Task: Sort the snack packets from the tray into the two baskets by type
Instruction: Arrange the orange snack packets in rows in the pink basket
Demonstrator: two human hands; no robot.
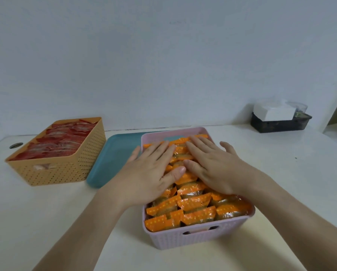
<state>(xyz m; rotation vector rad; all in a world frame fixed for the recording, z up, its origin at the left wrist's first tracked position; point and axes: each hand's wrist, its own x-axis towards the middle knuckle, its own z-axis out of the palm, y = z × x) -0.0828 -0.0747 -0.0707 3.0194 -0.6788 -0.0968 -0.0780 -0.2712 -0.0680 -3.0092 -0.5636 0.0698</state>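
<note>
orange snack packets (195,209) packed in rows in the pink basket (201,238) on the white table (46,216). left hand (150,173) and right hand (214,165) lie flat on them, fingers straight, grasping nothing. teal tray (109,161) just behind-left of it. red packets (56,141) fill the orange basket (66,171) further left. dark box (279,124) far right by the wall.

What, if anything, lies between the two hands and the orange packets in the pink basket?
Nothing visible. The left hand and right hand both rest flat, directly on the orange packets, which fill the pink basket to its rim.
</note>
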